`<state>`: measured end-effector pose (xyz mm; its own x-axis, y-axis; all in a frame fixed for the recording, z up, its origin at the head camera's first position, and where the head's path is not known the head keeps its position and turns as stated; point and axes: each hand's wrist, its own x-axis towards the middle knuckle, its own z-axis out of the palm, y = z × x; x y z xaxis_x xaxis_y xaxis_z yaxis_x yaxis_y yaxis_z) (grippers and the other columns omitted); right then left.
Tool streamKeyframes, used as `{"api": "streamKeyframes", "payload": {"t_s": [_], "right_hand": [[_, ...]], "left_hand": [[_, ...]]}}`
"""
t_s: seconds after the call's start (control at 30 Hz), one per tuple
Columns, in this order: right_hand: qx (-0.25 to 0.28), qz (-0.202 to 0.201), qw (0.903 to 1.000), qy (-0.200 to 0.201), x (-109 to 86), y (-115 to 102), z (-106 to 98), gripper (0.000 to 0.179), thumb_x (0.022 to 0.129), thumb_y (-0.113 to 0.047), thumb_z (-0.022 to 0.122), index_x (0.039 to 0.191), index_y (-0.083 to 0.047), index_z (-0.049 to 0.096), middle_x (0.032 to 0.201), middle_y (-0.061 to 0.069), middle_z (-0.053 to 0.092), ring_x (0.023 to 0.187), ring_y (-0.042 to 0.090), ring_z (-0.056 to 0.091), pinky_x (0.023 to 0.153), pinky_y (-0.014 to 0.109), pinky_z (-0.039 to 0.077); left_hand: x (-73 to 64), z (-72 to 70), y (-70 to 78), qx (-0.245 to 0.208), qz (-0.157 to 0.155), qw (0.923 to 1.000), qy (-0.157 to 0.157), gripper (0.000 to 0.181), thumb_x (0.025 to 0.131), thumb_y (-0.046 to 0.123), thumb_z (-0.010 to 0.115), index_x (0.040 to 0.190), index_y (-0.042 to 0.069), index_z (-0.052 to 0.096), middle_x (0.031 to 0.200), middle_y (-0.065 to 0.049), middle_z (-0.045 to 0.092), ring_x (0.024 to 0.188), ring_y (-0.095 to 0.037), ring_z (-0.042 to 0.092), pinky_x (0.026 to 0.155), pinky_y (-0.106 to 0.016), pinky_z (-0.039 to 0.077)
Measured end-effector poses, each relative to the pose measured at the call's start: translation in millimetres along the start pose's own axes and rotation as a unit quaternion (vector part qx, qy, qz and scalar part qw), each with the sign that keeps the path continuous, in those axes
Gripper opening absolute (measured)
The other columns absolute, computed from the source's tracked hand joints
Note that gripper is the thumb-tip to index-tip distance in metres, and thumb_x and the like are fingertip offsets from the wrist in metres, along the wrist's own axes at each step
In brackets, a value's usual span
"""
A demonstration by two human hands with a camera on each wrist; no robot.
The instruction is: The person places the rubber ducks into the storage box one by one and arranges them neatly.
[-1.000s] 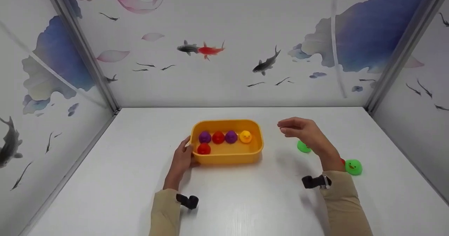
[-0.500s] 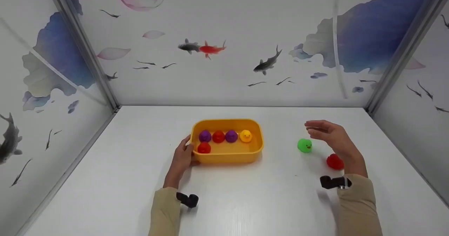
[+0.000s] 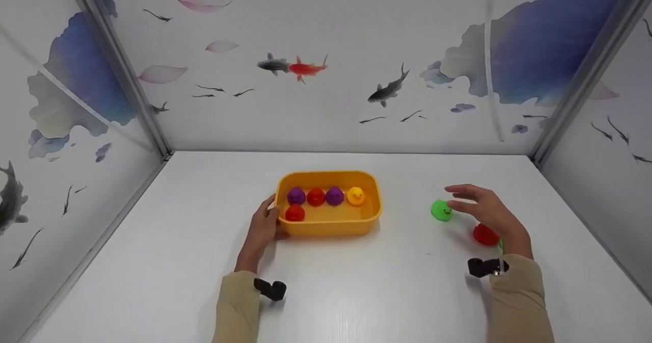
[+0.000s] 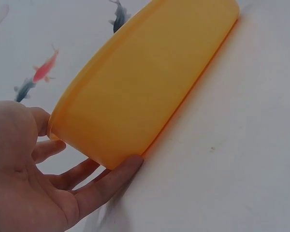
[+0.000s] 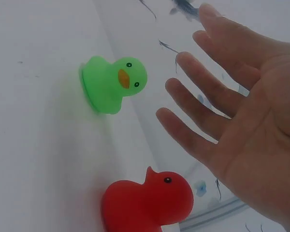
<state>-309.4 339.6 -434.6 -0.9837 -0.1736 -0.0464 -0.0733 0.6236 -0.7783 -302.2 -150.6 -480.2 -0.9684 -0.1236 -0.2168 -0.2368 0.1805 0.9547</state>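
My left hand (image 3: 262, 229) holds the left end of a yellow plastic basin (image 3: 331, 228), its fingers against the end wall and low corner in the left wrist view. Inside sit two purple toys, two red ones and a yellow rubber duck (image 3: 355, 196). Over on the right, my right hand (image 3: 489, 213) hovers with fingers spread and nothing in them. Its fingertips overlap a green rubber duck (image 3: 440, 210) in the head view, while the right wrist view has them apart. Below that palm stands a red rubber duck (image 5: 145, 203).
A sliver of another green thing (image 3: 500, 244) shows behind the right wrist, mostly hidden. White panels printed with fish (image 3: 387, 90) and petals enclose the white table (image 3: 356, 292) at the back and both sides.
My right hand has moved right, away from the basin, then lowered slightly near the green duck. It now hides most of the green duck farther right. The left hand has stayed at the basin.
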Motion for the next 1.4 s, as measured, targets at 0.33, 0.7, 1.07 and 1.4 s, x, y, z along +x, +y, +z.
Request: {"api": "streamKeyframes", "payload": {"t_s": [0.33,0.7,1.07,1.4], "right_hand": [[-0.003,0.019,0.9998,-0.002,5.1,12.1,3.0,0.065,0.094,-0.043,0.067,0.147,-0.010,0.048,0.154,0.022,0.043,0.144,0.045,0.036,0.116,0.066,0.031],[-0.022,0.034,0.9992,0.002,8.1,15.6,7.9,0.061,0.095,-0.035,0.068,0.145,-0.005,0.049,0.151,0.025,0.044,0.141,0.046,0.038,0.116,0.062,0.034],[-0.059,0.050,0.9970,-0.001,11.1,12.4,14.8,0.056,0.095,-0.035,0.068,0.143,-0.010,0.054,0.148,0.025,0.047,0.136,0.046,0.043,0.106,0.055,0.047],[-0.071,0.048,0.9963,0.006,14.9,11.8,18.2,0.053,0.094,-0.032,0.069,0.140,-0.008,0.058,0.142,0.026,0.053,0.132,0.045,0.048,0.103,0.052,0.049]], "left_hand": [[1.0,-1.6,0.2,-0.006,0.007,1.0000,-0.003,0.052,0.108,0.028,0.038,0.159,0.024,0.028,0.147,-0.016,0.051,0.096,-0.021,0.066,0.081,-0.033,0.062],[-0.5,-1.1,2.6,-0.006,0.003,1.0000,-0.001,0.052,0.108,0.027,0.039,0.159,0.023,0.028,0.148,-0.017,0.050,0.096,-0.021,0.066,0.081,-0.033,0.063],[0.7,-1.5,0.9,-0.005,-0.001,1.0000,-0.003,0.053,0.108,0.029,0.039,0.159,0.024,0.028,0.148,-0.015,0.050,0.096,-0.021,0.066,0.083,-0.033,0.062],[-0.3,-2.1,-0.1,-0.008,0.018,0.9998,-0.004,0.052,0.108,0.025,0.038,0.159,0.019,0.029,0.145,-0.019,0.051,0.100,-0.022,0.065,0.080,-0.035,0.063]]}}
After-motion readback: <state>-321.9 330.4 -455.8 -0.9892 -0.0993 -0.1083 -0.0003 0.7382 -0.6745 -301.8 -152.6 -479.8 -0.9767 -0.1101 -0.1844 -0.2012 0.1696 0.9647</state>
